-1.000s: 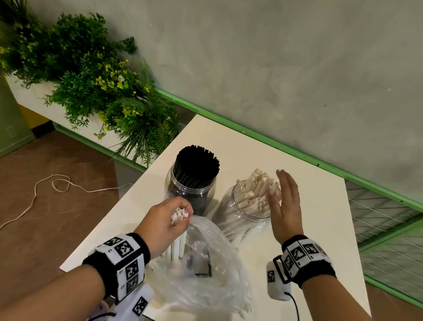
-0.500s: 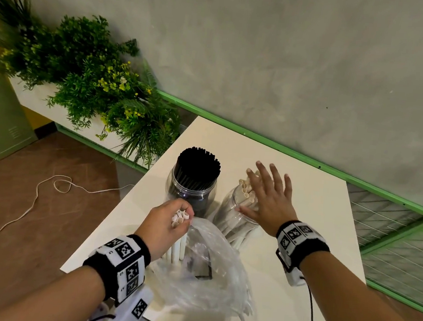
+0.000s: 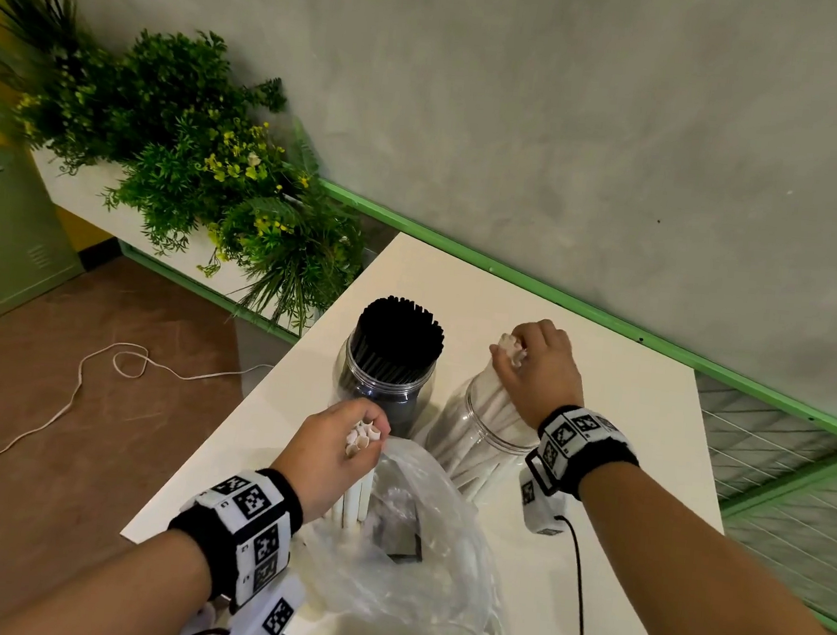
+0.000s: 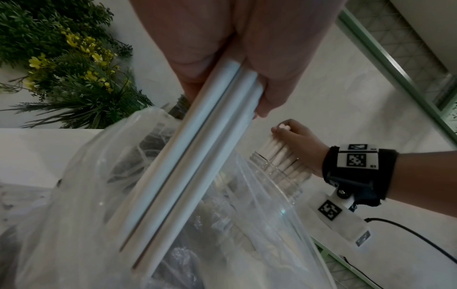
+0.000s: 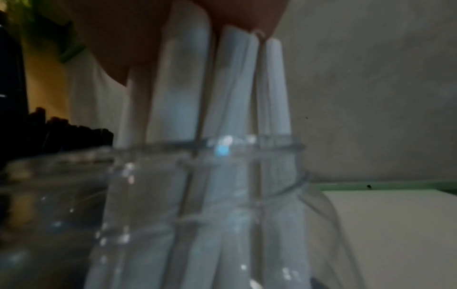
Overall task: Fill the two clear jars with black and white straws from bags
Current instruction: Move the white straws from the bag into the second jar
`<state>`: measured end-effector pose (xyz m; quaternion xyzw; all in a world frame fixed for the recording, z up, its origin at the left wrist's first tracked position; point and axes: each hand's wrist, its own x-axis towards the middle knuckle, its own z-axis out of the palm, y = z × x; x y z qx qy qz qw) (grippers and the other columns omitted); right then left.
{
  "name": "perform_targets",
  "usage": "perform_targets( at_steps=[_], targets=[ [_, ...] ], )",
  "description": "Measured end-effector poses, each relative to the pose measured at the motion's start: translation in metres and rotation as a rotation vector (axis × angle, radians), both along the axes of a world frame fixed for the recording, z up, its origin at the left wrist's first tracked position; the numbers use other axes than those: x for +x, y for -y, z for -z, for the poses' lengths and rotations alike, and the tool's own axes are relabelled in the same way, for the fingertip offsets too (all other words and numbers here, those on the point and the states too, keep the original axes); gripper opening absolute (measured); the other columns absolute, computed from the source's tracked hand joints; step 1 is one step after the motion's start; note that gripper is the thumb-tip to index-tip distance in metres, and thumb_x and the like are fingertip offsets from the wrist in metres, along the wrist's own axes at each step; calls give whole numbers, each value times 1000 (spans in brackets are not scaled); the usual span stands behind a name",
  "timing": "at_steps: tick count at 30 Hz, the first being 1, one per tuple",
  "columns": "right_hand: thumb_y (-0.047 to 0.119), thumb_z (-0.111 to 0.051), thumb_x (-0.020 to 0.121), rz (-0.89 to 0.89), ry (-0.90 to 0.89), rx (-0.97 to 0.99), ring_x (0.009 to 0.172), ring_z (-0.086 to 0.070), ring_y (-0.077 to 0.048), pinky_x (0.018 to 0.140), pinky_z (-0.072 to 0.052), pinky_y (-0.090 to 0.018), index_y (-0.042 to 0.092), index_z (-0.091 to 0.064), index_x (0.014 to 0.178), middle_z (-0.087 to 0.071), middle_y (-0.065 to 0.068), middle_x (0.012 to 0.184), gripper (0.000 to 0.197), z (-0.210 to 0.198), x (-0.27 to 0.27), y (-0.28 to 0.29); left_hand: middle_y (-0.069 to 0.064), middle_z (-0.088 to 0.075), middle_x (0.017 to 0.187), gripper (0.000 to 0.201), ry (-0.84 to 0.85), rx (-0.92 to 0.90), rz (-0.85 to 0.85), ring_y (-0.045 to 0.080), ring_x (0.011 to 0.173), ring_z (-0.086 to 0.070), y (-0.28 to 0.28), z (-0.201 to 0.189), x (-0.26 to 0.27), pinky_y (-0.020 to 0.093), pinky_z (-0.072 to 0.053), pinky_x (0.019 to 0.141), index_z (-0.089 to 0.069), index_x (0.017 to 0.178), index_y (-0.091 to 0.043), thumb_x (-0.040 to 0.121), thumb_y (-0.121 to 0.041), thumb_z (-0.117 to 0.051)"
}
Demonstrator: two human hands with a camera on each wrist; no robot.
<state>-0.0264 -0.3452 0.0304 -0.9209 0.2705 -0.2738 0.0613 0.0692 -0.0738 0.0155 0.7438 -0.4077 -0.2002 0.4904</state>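
My left hand point(image 3: 331, 449) grips white straws point(image 3: 354, 494) over the bag point(image 3: 415, 560); right hand point(image 3: 541, 368) clutches the jar's straws point(image 3: 492, 410); black-straw jar point(image 3: 386, 365) center frame, plants point(image 3: 182, 155) upper left.

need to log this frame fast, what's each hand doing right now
Left hand: closed around a bundle of white straws over the plastic bag.
Right hand: gripping the tops of the white straws in the jar.

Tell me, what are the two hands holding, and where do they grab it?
Left hand grips a small bundle of white paper straws near its top ends. Right hand grips the tops of the white straws standing in the clear plastic jar.
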Motion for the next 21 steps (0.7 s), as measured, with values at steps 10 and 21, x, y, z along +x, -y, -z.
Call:
perform_targets(
  at_steps=[10,21],
  targets=[
    [54,-48,92,-25,-219,183,127,-40,-24,102,-38,-44,31,-41,140,-46,1,139,53,-10,-14,9,-8,-63,86,20,-7,-10,8,8,73,-57,-1,3,1,16,-45,62,-58,85,-30,86,-10,-61],
    [58,-46,88,-93,-276,-34,136,-28,-25,108,-29,-48,34,-29,144,-28,1,152,64,10,-57,-5,-7,-63,86,19,24,-7,22,6,77,-56,0,4,3,9,-40,62,-59,85,-27,85,-9,-62]
  ],
)
